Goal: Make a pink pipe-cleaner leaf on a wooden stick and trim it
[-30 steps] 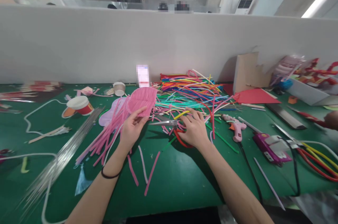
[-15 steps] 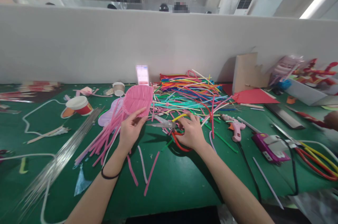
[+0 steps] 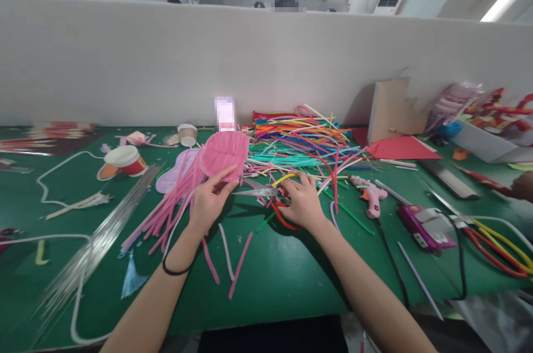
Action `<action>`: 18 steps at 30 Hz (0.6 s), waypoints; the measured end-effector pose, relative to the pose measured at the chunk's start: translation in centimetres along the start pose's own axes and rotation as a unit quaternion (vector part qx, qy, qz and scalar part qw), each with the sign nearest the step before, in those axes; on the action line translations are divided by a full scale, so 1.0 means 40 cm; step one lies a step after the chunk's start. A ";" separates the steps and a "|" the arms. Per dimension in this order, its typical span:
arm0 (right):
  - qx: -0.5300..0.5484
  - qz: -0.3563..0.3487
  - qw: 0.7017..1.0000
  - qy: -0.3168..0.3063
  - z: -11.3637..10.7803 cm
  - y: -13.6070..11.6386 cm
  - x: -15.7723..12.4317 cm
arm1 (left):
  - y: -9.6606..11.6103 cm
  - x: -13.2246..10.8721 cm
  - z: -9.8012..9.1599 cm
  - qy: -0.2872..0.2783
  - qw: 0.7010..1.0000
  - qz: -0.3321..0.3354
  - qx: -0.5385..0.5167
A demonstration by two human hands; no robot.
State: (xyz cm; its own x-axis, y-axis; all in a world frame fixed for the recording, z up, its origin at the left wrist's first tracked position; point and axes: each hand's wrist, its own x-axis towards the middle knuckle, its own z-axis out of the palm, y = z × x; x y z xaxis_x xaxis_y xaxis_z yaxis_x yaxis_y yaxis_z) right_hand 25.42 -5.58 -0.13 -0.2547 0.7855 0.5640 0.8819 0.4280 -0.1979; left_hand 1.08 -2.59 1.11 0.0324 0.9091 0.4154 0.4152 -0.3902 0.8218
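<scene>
A pink pleated fan-shaped piece (image 3: 222,154) is pinched at its lower edge by my left hand (image 3: 211,197), which is closed on it. My right hand (image 3: 303,200) is closed around the red and yellow handles of a pair of scissors (image 3: 266,192). The scissor blades are apart and point left, with their tips close to my left fingers and the piece's lower right edge. Long pink fuzzy stems (image 3: 166,218) lie left of my left hand. Loose short stems (image 3: 240,265) rest on the table below.
Colourful stems (image 3: 300,142) are heaped behind my hands. A paper cup (image 3: 127,160) and thin wires (image 3: 102,236) are at the left. A pink glue gun (image 3: 375,200), a purple power strip (image 3: 425,228) and larger scissors (image 3: 458,217) lie at the right. Another person's hand (image 3: 525,185) shows at the right edge.
The scissor blades have opened wider, and one blade now reaches the pink piece's lower edge. The pink piece has shifted slightly right. The whole view has moved a little.
</scene>
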 end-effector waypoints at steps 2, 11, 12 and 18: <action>0.004 -0.003 1.000 -0.006 0.001 0.002 -0.001 | 0.000 0.001 -0.001 -0.004 1.000 0.002 -0.001; 0.015 -0.004 1.000 -0.007 -0.012 0.000 0.000 | 0.000 0.001 0.000 -0.010 1.000 0.002 -0.030; 0.011 -0.004 1.000 -0.002 -0.014 0.000 0.001 | 0.000 0.000 0.001 -0.008 0.999 0.002 -0.032; -0.006 -0.006 1.000 0.009 -0.017 0.004 0.003 | -0.003 -0.002 0.003 -0.005 1.000 0.003 -0.025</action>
State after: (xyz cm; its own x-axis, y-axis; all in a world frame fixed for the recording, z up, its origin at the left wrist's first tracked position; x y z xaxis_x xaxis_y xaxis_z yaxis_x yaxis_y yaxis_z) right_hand 25.79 -5.71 0.44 -0.2591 0.7721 0.5802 0.8832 0.4325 -0.1811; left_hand 1.12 -2.62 0.93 0.0428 0.9083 0.4161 0.3690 -0.4014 0.8383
